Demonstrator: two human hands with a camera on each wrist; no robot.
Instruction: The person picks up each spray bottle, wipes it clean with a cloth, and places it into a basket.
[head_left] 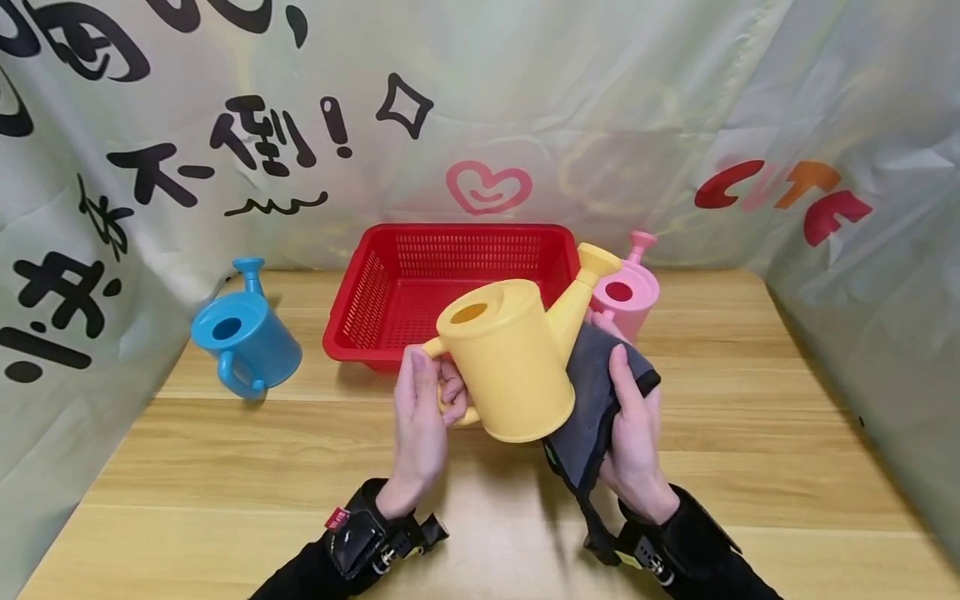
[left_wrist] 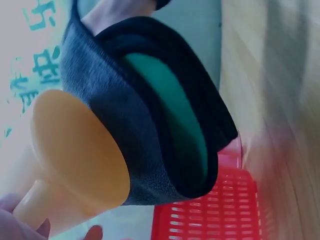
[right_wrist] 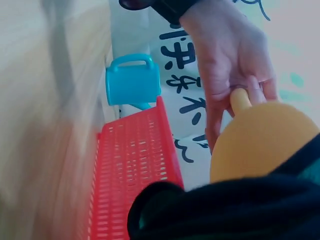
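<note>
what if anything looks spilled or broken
Nothing stands out: no spill or damage shows. The left fingers hold the yellow can, the blue can stands upright on the table, and the pink can is partly hidden.

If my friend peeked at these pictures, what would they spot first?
Probably the yellow watering can, held up in the middle by the left hand, with a gray cloth in the right hand beside it. Behind them sits a red basket, with a blue watering can to its left and a pink watering can to its right.
</note>
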